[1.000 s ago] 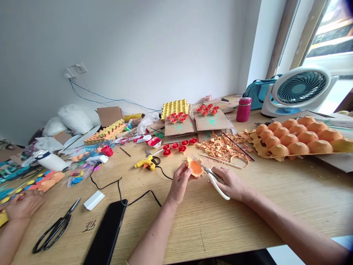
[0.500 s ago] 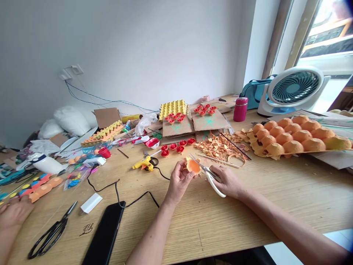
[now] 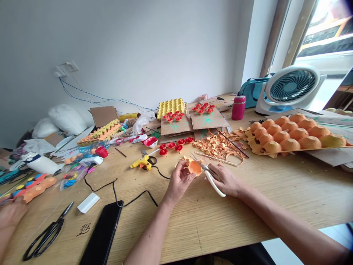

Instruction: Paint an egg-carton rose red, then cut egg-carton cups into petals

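Note:
Between the thumb and fingers of my left hand [image 3: 179, 180] is an orange egg carton cup [image 3: 195, 168], its hollow side turned toward me. My right hand [image 3: 224, 180] is closed on white-handled scissors [image 3: 213, 182]. The scissor blades point up and left and lie at the cup's right edge; whether they touch it I cannot tell. Behind the hands lies a heap of orange carton scraps [image 3: 212, 145]. Several red painted carton flowers [image 3: 178, 147] sit left of the heap.
A yellow glue gun [image 3: 143, 162] with a black cord lies left of my hands. Further left are a phone [image 3: 102, 232], black scissors [image 3: 49, 232] and another person's hand [image 3: 13, 209]. On the right stand an orange egg tray [image 3: 289, 134], a pink flask [image 3: 238, 108] and a fan [image 3: 292, 86].
The view has shifted slightly, so most things appear a little further left. My hands keep their hold on the cup and the scissors, and the cup is turned slightly.

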Demonstrator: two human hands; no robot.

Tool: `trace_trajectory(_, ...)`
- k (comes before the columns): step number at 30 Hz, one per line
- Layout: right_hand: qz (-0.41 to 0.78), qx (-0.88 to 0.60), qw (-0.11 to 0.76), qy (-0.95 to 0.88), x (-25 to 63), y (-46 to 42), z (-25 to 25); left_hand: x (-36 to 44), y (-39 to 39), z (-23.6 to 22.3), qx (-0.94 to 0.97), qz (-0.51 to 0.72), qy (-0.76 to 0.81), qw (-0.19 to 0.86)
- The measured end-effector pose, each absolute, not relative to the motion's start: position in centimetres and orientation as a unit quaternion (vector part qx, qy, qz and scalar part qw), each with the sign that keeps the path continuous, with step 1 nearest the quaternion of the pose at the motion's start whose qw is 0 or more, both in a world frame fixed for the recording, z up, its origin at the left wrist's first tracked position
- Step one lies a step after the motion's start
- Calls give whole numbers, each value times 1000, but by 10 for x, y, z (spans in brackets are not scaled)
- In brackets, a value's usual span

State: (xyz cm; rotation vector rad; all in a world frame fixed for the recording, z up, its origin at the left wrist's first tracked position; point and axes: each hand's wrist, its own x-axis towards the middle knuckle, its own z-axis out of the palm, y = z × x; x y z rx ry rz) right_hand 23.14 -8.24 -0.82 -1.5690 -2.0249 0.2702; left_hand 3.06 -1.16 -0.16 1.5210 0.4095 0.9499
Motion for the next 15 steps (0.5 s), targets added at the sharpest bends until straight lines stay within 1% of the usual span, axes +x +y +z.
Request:
trace_trajectory(9, 113, -604, 286, -735, 232, -82, -9, 32, -13, -1, 598, 435, 216, 637)
trace_trajectory(15, 125, -608, 299, -725, 232, -82, -10, 35, -10, -6, 573, 448, 212, 652)
